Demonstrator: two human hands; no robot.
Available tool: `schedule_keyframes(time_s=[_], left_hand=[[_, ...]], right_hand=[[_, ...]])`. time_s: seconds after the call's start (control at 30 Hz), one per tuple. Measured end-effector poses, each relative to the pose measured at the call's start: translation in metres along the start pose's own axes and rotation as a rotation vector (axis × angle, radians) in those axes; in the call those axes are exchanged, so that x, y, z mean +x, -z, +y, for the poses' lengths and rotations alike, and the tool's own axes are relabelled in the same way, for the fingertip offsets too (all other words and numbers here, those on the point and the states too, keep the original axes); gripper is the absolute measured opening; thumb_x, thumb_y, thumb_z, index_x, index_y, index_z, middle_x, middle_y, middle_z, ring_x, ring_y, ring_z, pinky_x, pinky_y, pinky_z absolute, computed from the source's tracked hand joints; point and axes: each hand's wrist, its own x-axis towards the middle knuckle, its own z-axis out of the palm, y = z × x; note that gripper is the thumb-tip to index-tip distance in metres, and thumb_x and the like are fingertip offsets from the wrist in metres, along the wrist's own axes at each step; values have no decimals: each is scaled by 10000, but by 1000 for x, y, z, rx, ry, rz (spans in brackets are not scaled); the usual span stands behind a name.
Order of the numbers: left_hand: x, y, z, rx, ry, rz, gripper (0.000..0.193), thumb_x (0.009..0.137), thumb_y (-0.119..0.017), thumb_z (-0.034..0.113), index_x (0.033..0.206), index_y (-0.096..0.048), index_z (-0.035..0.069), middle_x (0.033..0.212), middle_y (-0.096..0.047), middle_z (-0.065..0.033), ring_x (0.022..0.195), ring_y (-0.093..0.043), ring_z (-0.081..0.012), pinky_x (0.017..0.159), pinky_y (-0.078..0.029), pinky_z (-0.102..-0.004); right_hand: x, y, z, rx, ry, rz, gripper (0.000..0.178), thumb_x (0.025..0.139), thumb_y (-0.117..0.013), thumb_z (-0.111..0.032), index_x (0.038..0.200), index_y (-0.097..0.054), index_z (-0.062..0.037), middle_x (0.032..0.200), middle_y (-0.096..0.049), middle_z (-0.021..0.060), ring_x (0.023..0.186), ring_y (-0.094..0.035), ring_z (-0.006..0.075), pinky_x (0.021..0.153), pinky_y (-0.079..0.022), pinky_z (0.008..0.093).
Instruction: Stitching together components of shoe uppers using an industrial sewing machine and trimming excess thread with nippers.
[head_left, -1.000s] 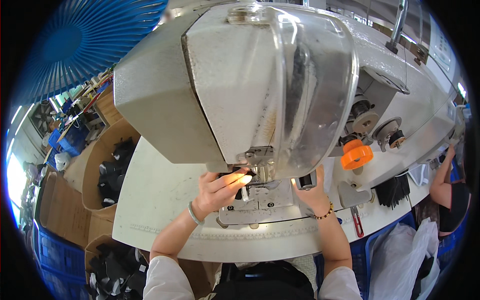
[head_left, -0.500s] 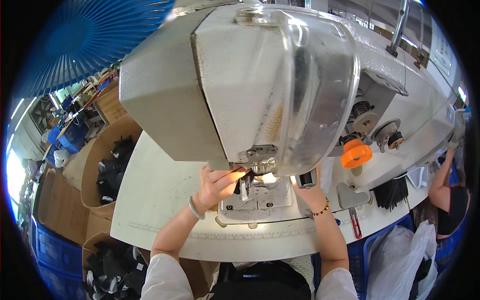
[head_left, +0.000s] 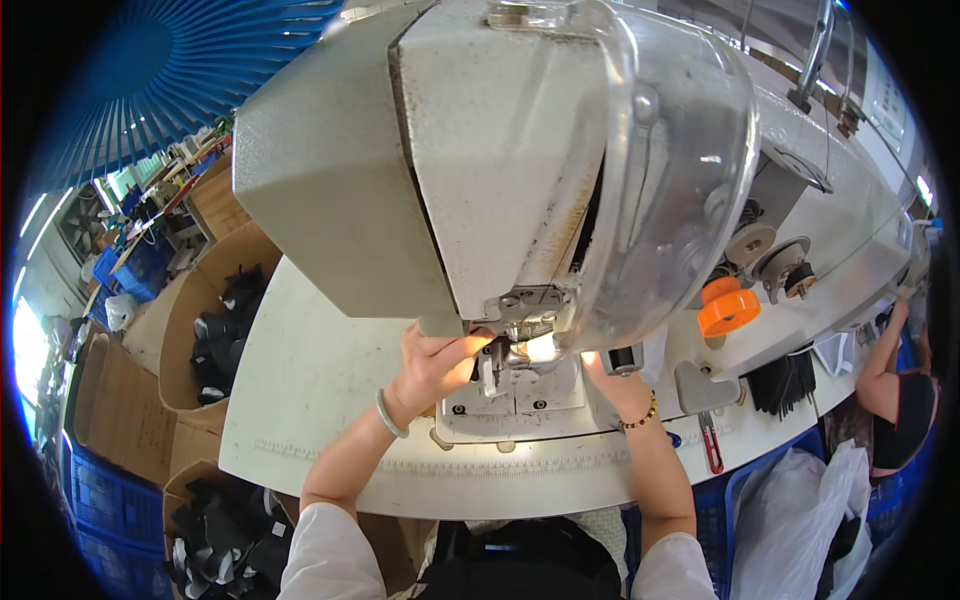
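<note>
Head view: left hand [head_left: 432,362] is pinching, fingers together, at the needle [head_left: 497,362] under the sewing machine [head_left: 480,160]. Right hand [head_left: 606,372], at 3 o'clock of the needle, is lying mostly hidden; its grip cannot be told. Counter [head_left: 320,400] is carrying both.

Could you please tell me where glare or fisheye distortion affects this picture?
Head view: bright glare from the work light washes out the needle area beside the left hand; reflections streak the clear guard; the white table edge bows with fisheye distortion; corners are black.
</note>
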Motion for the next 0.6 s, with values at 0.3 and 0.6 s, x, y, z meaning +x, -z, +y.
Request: schedule_keyframes(time_s=[0.3,0.6], left_hand=[[-1,-1,1,3,-16,44,285,555,-645,-76,792,-652,82,765,-635,-23,665,-594,-207,560,-455,-295],[-9,-5,-7,107,-70,39,299,551,-651,-64,810,-632,85,812,-628,-38,721,-593,-233,614,-461,-327]], right_hand=[[13,-1,-14,-77,210,111,197,747,-565,68,927,-608,1,919,-616,114,868,-586,260,744,-457,328],[7,-11,-27,219,-134,233,181,747,-603,34,926,-578,22,929,-605,146,868,-590,269,748,-459,338]])
